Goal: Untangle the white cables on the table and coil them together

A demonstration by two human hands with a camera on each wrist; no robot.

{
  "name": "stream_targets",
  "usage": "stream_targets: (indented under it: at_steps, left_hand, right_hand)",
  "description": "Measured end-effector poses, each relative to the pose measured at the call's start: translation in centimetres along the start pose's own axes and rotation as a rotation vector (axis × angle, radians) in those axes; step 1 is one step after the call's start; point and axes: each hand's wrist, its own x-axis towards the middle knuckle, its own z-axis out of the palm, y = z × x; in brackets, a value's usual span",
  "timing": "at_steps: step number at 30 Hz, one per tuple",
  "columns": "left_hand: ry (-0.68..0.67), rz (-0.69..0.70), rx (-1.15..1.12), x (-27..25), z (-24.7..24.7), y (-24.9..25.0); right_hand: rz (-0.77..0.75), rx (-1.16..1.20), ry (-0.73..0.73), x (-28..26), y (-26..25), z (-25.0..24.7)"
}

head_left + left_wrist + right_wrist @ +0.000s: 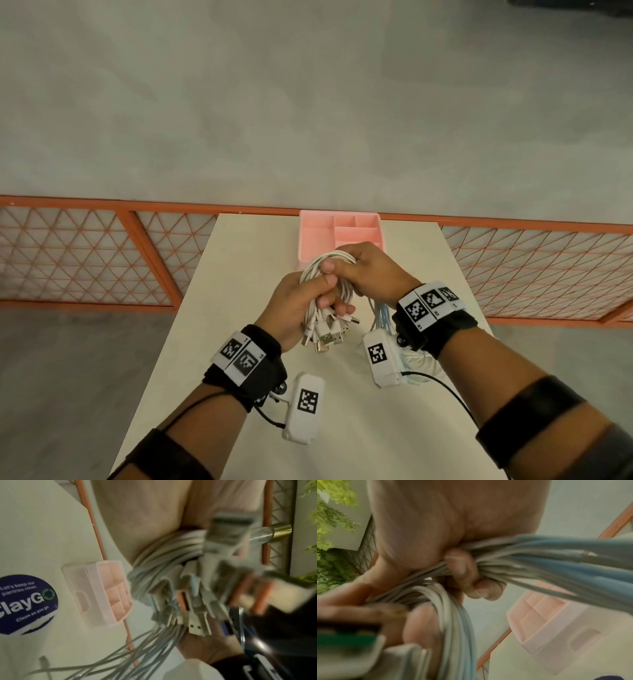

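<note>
A bundle of white cables (320, 270) is held above the table between both hands. My left hand (301, 301) grips the bundle low down, fingers curled round it. Several USB plugs (327, 334) hang below that fist. My right hand (359, 270) grips the looped top of the bundle from the right. In the left wrist view the cables (164, 555) wrap under the palm and the plugs (197, 622) dangle, with loose strands (137, 649) trailing down. In the right wrist view the curled fingers (464, 572) clamp the cables (539, 555), and a loop (452, 615) hangs below.
A pink divided tray (340, 231) stands at the table's far edge, just behind the hands. The cream table (233, 274) is narrow. An orange mesh railing (102, 253) runs behind it. A round blue sticker (27, 604) lies on the tabletop.
</note>
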Motion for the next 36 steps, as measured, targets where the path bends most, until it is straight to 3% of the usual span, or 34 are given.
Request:
stream_targets:
  at_steps: [4, 9, 12, 14, 22, 26, 29, 32, 36]
  left_hand:
    - [0.152, 0.050, 0.119, 0.0, -0.2, -0.7]
    - [0.232, 0.121, 0.361, -0.2, -1.1, -0.5]
    - [0.198, 0.044, 0.229, -0.4, -1.9, -0.1]
    - [0.179, -0.001, 0.122, -0.6, -1.7, 0.3]
    - [0.229, -0.005, 0.016, -0.4, -1.5, 2.3]
    - [0.204, -0.013, -0.081, 0.0, -0.5, 2.6]
    - [0.133, 0.027, -0.125, 0.5, 0.7, 3.1]
    - [0.098, 0.057, -0.168, 0.7, 1.4, 3.2]
    - [0.120, 0.083, -0.217, 0.7, 1.2, 2.9]
  right_hand:
    - [-0.024, -0.128, 0.051, 0.6, 0.6, -0.4]
    - [0.105, -0.068, -0.090, 0.5, 1.6, -1.2]
    - [0.171, 0.006, -0.208, 0.1, 2.8, -2.2]
    - [0.201, 0.016, -0.199, 0.2, 3.2, -2.7]
    - [0.216, 0.002, 0.025, 0.1, 5.3, -2.2]
    - [0.032, -0.364, 0.303, 0.4, 7.5, 0.6]
    - [-0.070, -0.474, 0.471, 0.0, 8.7, 2.9]
    - [-0.105, -0.449, 0.545, -0.6, 8.3, 4.7]
    - [-0.067, -0.258, 0.529, -0.4, 8.5, 5.3]
